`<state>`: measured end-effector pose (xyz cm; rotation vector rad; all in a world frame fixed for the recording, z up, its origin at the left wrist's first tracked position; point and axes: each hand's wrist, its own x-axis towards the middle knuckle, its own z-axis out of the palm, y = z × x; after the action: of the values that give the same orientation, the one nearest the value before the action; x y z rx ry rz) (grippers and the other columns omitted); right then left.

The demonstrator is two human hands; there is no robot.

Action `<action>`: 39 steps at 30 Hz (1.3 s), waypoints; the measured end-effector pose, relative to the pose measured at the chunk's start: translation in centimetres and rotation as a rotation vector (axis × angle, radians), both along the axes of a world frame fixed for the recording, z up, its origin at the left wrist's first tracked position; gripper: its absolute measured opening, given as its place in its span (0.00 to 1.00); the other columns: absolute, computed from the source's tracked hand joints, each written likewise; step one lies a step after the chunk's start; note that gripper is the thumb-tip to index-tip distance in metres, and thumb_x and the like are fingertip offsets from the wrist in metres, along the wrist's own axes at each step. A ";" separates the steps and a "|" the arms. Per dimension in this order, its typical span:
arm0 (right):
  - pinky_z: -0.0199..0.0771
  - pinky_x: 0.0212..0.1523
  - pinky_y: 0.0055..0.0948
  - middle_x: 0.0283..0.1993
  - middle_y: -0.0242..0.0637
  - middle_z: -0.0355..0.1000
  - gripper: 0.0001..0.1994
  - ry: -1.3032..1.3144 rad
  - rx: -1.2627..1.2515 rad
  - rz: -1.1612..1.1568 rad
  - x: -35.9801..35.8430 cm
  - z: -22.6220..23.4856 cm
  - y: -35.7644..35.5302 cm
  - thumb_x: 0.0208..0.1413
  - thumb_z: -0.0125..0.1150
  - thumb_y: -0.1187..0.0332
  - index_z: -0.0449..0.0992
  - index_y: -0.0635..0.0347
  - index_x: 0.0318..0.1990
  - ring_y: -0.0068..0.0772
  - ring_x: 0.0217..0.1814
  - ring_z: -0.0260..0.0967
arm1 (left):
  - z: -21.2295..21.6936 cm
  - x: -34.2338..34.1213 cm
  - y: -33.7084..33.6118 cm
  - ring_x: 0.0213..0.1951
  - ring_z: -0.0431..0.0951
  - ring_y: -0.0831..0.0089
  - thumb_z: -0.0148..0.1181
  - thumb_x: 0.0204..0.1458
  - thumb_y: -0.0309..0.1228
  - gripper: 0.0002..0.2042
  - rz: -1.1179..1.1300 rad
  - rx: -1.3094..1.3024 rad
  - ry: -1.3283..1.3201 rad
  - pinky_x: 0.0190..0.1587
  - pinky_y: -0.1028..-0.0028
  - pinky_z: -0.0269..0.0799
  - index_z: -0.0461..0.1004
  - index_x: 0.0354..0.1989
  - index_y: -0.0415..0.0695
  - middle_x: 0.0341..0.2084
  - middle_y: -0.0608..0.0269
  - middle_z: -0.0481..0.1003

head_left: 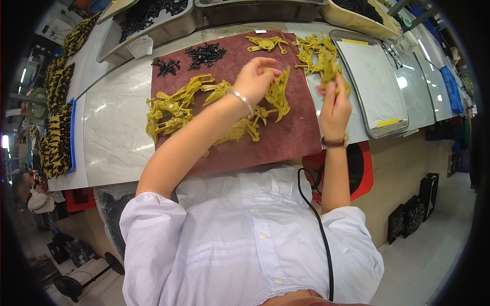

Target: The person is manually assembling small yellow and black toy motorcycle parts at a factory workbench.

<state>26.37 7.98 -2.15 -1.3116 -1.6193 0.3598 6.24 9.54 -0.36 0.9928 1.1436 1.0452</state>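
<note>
My left hand (256,80) is closed on an olive-yellow molded plastic part (278,96), held tilted above a dark red cloth (291,137). My right hand (336,109) pinches another yellow plastic part (331,73), slightly blurred, at the cloth's right edge. Just beyond it lies a heap of like yellow parts (311,49). More yellow parts (176,109) spread over the cloth left of and below my left wrist, partly hidden by my forearm. One separate yellow part (266,44) lies at the cloth's far edge. Two small piles of black pieces (205,55) rest at its far left.
Bins of black pieces (153,18) stand along the back. A metal tray (403,127) lined with white lies to the right, with glasses (392,55) on it. A blue tray (73,135) of yellow-and-black parts is at far left. A black cable (322,224) hangs down my front.
</note>
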 end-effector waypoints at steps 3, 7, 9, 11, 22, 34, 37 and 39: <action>0.70 0.46 0.39 0.49 0.51 0.69 0.19 -0.373 0.056 -0.173 3.4 -0.3 5.4 0.60 0.47 0.68 0.64 0.62 0.59 0.46 0.48 0.69 | -0.1 0.6 2.6 0.40 0.72 0.73 0.49 0.53 0.20 0.14 0.220 -0.196 -0.218 0.41 0.72 0.72 0.65 0.49 0.39 0.41 0.59 0.71; 0.64 0.51 0.47 0.60 0.49 0.59 0.26 -0.753 -0.208 -0.291 4.2 -1.9 8.5 0.54 0.52 0.71 0.61 0.49 0.63 0.54 0.59 0.58 | -1.0 1.4 5.3 0.42 0.72 0.68 0.50 0.52 0.17 0.10 0.464 -0.237 -0.316 0.46 0.60 0.73 0.66 0.42 0.37 0.37 0.58 0.70; 0.60 0.54 0.49 0.60 0.48 0.58 0.28 -0.828 -0.045 -0.284 2.7 -1.4 7.7 0.51 0.54 0.71 0.60 0.48 0.63 0.55 0.61 0.56 | -3.3 0.2 7.2 0.42 0.74 0.65 0.52 0.51 0.19 0.10 0.491 -0.247 -0.249 0.46 0.59 0.74 0.66 0.43 0.38 0.37 0.58 0.70; 0.51 0.60 0.50 0.61 0.48 0.58 0.30 -0.824 0.132 -0.205 1.5 -1.4 7.4 0.47 0.57 0.70 0.62 0.46 0.61 0.53 0.63 0.53 | -3.2 -0.1 6.6 0.40 0.75 0.66 0.54 0.50 0.21 0.10 0.369 -0.200 0.011 0.44 0.61 0.74 0.67 0.41 0.38 0.35 0.58 0.71; 0.56 0.52 0.40 0.45 0.34 0.71 0.19 -0.594 -0.009 0.415 -2.9 -2.3 7.9 0.47 0.64 0.61 0.73 0.51 0.48 0.36 0.52 0.66 | -1.2 -3.9 8.2 0.38 0.76 0.55 0.63 0.43 0.34 0.18 -0.036 0.621 1.401 0.44 0.63 0.72 0.73 0.43 0.41 0.35 0.53 0.76; 0.67 0.49 0.39 0.41 0.41 0.73 0.13 -0.441 -0.046 0.436 -3.2 -2.0 9.3 0.48 0.59 0.70 0.75 0.59 0.42 0.44 0.46 0.69 | -4.0 -4.3 12.5 0.45 0.73 0.56 0.63 0.46 0.42 0.22 -0.079 0.713 1.301 0.48 0.62 0.69 0.73 0.47 0.45 0.41 0.56 0.73; 0.66 0.49 0.39 0.42 0.40 0.73 0.13 -0.432 -0.018 0.439 -3.5 -2.7 9.6 0.49 0.59 0.68 0.75 0.58 0.44 0.43 0.47 0.69 | -4.3 -4.4 12.7 0.45 0.74 0.58 0.63 0.45 0.43 0.21 -0.078 0.722 1.401 0.47 0.64 0.70 0.74 0.47 0.46 0.42 0.56 0.73; 0.64 0.49 0.38 0.43 0.39 0.73 0.13 -0.412 -0.021 0.422 -3.2 -2.7 9.4 0.51 0.58 0.67 0.75 0.56 0.45 0.41 0.48 0.69 | -4.5 -4.7 12.0 0.43 0.74 0.59 0.63 0.46 0.43 0.21 0.005 0.833 1.385 0.46 0.64 0.70 0.74 0.46 0.47 0.42 0.56 0.73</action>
<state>23.13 17.38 -4.81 -1.0981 -2.2550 0.3756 1.58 21.50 -4.90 2.5984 1.7822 0.7518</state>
